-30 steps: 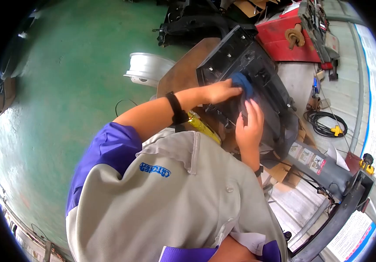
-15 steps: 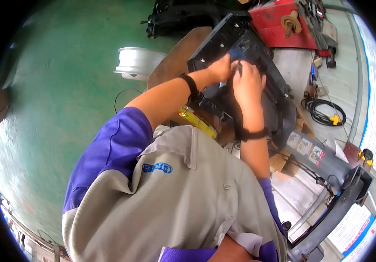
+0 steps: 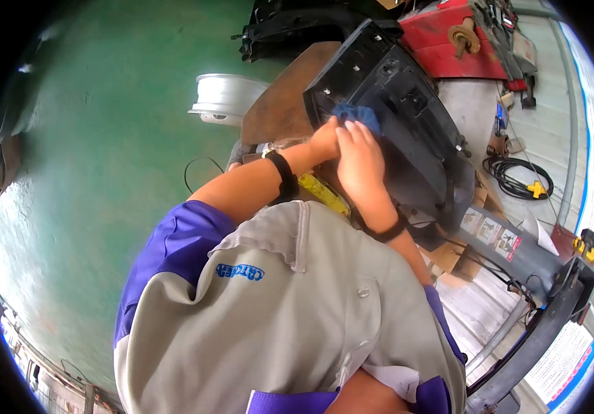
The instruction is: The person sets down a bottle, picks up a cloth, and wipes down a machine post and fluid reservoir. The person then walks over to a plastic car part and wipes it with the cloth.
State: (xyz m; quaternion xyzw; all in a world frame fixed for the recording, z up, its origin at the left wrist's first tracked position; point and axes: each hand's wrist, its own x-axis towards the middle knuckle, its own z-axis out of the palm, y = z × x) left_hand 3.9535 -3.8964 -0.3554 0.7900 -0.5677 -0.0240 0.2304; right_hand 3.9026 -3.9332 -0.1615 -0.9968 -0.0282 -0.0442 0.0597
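A blue cloth (image 3: 359,117) lies bunched against the black plastic panel (image 3: 411,103), which looks like a car door trim. My left hand (image 3: 324,141) is closed at the near edge of the cloth. Right beside it, my right hand (image 3: 362,153) has its fingers bent together over the cloth's near side. Both hands touch each other at the fingertips, close to the panel's left end. How much cloth is inside the fingers is hidden.
Under the panel sits a brown board (image 3: 280,96), with a yellow can-like item (image 3: 324,193) near my chest. A white wheel rim (image 3: 226,99) stands on the green floor. At the right are a red toolbox (image 3: 442,45), a coiled black cable (image 3: 518,176) and a grey machine arm (image 3: 497,231).
Both hands have moved left and closer to my body, from the panel's middle to its near left part. The blue cloth has moved with them and shows more.
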